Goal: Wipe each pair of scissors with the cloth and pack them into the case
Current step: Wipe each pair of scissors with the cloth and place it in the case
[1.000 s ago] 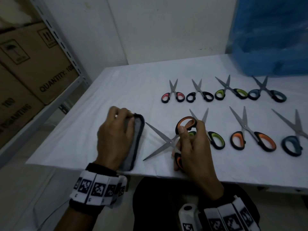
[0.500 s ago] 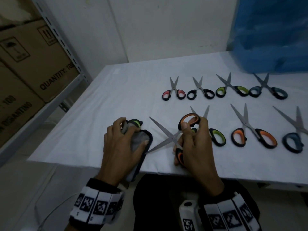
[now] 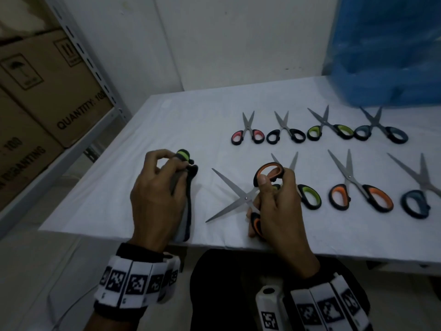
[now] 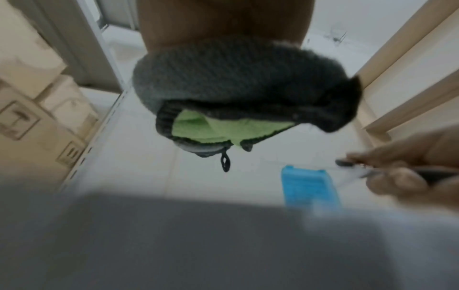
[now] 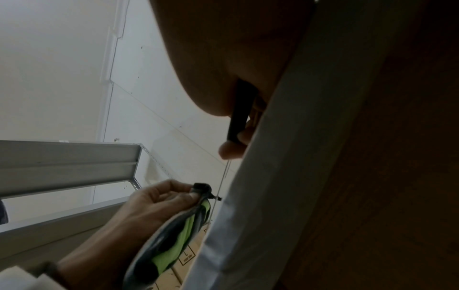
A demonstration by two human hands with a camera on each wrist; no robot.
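Observation:
My left hand (image 3: pixel 164 185) grips a folded grey cloth with a lime-green inner side (image 3: pixel 187 187), lifted at the table's near left; the cloth (image 4: pixel 233 92) fills the left wrist view and shows as cloth (image 5: pixel 174 239) in the right wrist view. My right hand (image 3: pixel 274 199) holds orange-handled scissors (image 3: pixel 241 199) by their handles, blades spread wide and pointing left toward the cloth, a short gap apart from it. Several more scissors lie on the table: a pink pair (image 3: pixel 248 134), a black pair (image 3: pixel 286 133), a green pair (image 3: pixel 330 130). No case is recognisable.
A white-covered table (image 3: pixel 191 120) carries two rows of scissors to the right. A blue plastic-wrapped bulk (image 3: pixel 386 48) stands at the back right. Cardboard boxes (image 3: pixel 47 87) sit on a metal shelf at the left. The table's near edge runs just under my hands.
My left hand lifted the cloth off the table and bunched it, showing its green side. The right hand raised the open scissors slightly; the head view shifted a little.

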